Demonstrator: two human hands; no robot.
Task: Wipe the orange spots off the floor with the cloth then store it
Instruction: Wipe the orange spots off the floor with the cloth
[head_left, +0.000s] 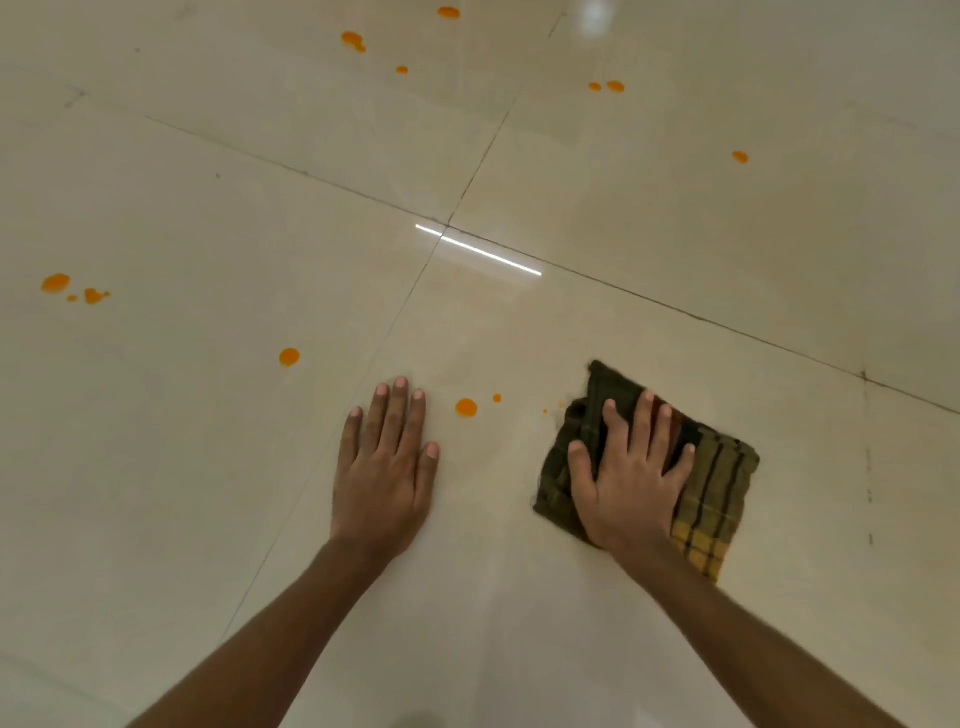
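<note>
A dark green and yellow checked cloth (719, 499) lies folded on the glossy cream tiled floor (675, 234). My right hand (631, 475) presses flat on the cloth with fingers spread. My left hand (387, 467) rests flat on the bare floor to the cloth's left. Between the hands sits an orange spot (466, 408) with a smaller orange dot (497, 398) beside it. Another orange spot (289, 357) lies further left. An orange cluster (56, 283) marks the far left, and several orange spots (353, 39) dot the far tiles.
Dark grout lines cross the floor and meet near a bright light reflection (478, 249). More orange spots sit at the far right (740, 157) and near the top (615, 86). Nothing else stands on the floor in view.
</note>
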